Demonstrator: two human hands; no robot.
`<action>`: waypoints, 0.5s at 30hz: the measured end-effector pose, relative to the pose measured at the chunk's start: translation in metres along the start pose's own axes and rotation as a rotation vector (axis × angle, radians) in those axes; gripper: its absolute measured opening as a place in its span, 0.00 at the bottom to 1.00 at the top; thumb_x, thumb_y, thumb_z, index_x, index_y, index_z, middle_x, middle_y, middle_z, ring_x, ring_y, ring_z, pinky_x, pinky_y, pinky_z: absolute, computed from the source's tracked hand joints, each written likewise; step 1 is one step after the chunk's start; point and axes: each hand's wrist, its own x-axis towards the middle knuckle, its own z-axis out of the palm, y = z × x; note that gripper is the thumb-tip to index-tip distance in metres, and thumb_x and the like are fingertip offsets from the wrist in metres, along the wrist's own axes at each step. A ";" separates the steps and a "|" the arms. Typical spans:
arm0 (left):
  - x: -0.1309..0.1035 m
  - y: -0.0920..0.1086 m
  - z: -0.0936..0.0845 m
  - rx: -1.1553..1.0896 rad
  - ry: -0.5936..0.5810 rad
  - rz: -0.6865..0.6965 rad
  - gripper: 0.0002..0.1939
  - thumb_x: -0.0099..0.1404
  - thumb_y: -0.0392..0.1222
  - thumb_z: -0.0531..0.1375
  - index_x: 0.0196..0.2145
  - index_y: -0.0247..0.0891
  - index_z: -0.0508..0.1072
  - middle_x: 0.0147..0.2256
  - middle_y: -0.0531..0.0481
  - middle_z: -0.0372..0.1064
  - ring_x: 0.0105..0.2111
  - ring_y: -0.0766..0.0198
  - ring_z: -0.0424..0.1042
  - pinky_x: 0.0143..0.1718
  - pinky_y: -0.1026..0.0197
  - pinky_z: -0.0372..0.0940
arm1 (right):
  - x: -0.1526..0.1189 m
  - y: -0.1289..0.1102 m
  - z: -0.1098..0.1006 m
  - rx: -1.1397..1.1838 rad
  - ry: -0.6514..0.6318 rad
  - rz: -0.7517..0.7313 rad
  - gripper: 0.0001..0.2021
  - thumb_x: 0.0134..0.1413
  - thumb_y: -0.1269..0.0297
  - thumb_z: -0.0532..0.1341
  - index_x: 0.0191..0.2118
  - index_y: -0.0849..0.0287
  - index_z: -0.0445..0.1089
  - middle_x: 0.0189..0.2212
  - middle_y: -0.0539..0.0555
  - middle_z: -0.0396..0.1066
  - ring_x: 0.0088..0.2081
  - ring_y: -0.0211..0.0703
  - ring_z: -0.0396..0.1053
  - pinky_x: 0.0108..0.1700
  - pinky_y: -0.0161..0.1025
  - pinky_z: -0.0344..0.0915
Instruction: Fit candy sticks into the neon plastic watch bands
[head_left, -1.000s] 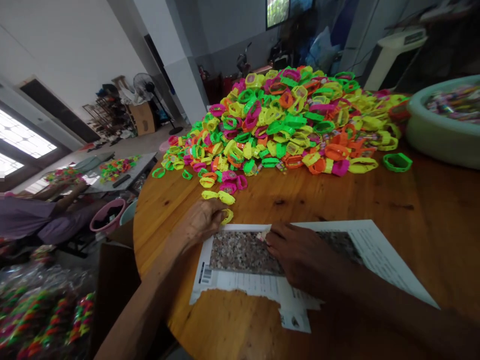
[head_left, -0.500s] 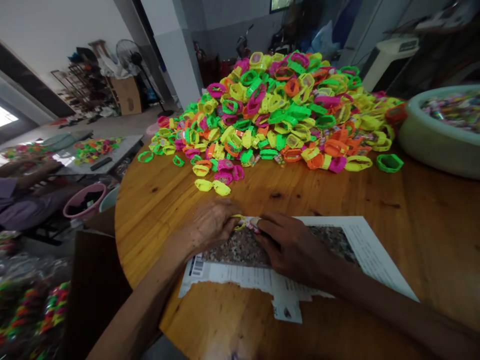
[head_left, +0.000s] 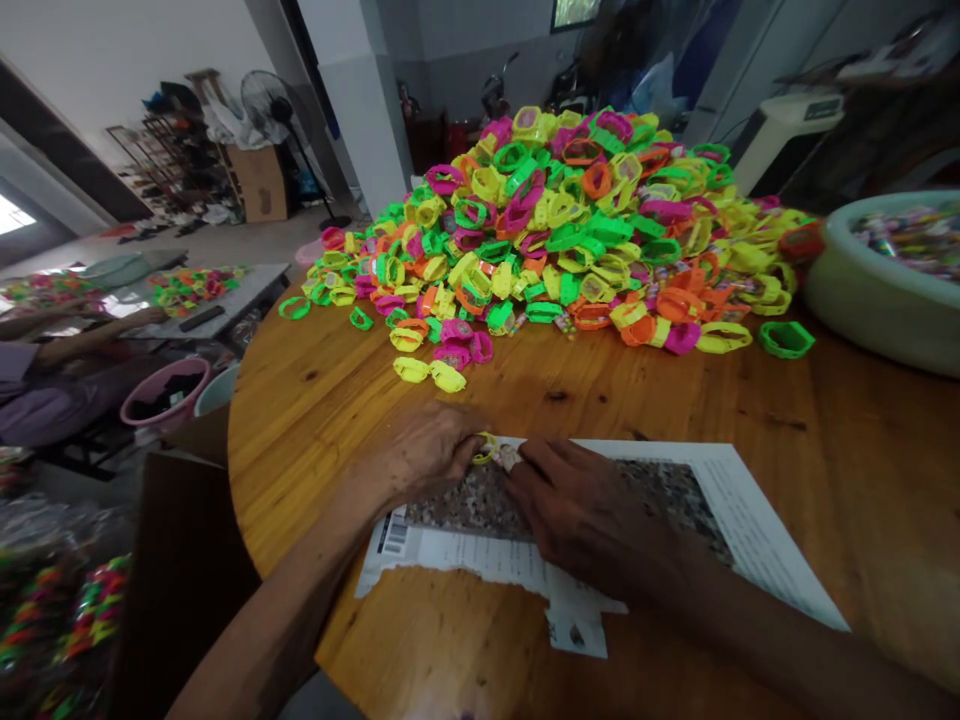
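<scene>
My left hand is closed on a yellow plastic toy watch, whose looped edge shows at the fingertips. Close beside it, my right hand pinches a small pale packet with coloured specks, partly hidden by the fingers. Whether packet and watch touch I cannot tell. Both hands are over a speckled stone slab, which lies on a torn sheet of printed white card. Beyond the hands rises a large heap of green, yellow, pink and orange toy watches.
The round wooden table carries everything here. A pale green basin of small colourful packets stands at the right. To the left are a pink basin, a cardboard box and another person's arm at a second table.
The view has shifted slightly. My right hand has turned a little, its fingers curling lower around the packet. The left hand keeps its hold on the yellow toy watch.
</scene>
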 end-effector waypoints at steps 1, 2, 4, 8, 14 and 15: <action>0.000 0.000 0.000 0.018 -0.008 0.000 0.10 0.66 0.37 0.53 0.28 0.39 0.71 0.28 0.50 0.72 0.30 0.61 0.69 0.33 0.59 0.60 | 0.000 -0.001 0.000 -0.028 0.005 -0.008 0.06 0.57 0.76 0.55 0.35 0.61 0.68 0.35 0.58 0.65 0.35 0.46 0.59 0.37 0.43 0.56; 0.000 0.000 0.000 0.019 -0.009 -0.008 0.10 0.66 0.37 0.53 0.27 0.39 0.70 0.28 0.50 0.71 0.29 0.61 0.68 0.33 0.59 0.60 | 0.001 -0.002 0.000 -0.055 0.007 -0.013 0.06 0.56 0.76 0.55 0.35 0.61 0.68 0.35 0.58 0.65 0.35 0.47 0.59 0.35 0.43 0.56; 0.000 -0.001 0.001 0.007 -0.011 -0.006 0.10 0.66 0.37 0.53 0.27 0.39 0.69 0.27 0.51 0.70 0.28 0.62 0.68 0.32 0.59 0.60 | 0.002 -0.003 -0.002 -0.107 -0.005 -0.038 0.06 0.55 0.76 0.56 0.35 0.61 0.68 0.35 0.58 0.65 0.35 0.47 0.58 0.34 0.43 0.55; -0.001 -0.003 0.003 -0.007 0.007 0.021 0.12 0.67 0.38 0.53 0.26 0.40 0.68 0.25 0.51 0.69 0.26 0.62 0.66 0.30 0.58 0.59 | 0.007 -0.007 -0.009 -0.215 -0.071 -0.124 0.06 0.52 0.76 0.57 0.35 0.63 0.69 0.35 0.59 0.65 0.36 0.49 0.60 0.33 0.44 0.55; -0.004 -0.003 0.001 0.013 -0.029 -0.002 0.11 0.66 0.36 0.52 0.27 0.40 0.69 0.28 0.50 0.73 0.28 0.62 0.69 0.31 0.58 0.59 | 0.014 -0.012 -0.014 -0.276 -0.115 -0.188 0.07 0.47 0.77 0.58 0.32 0.61 0.70 0.31 0.58 0.65 0.33 0.51 0.62 0.30 0.45 0.54; -0.004 -0.002 0.000 0.006 -0.033 -0.010 0.11 0.66 0.36 0.52 0.27 0.39 0.69 0.28 0.50 0.73 0.29 0.62 0.69 0.31 0.58 0.60 | 0.014 -0.012 -0.012 -0.278 -0.112 -0.186 0.07 0.46 0.77 0.58 0.31 0.61 0.70 0.30 0.58 0.65 0.33 0.51 0.62 0.30 0.45 0.54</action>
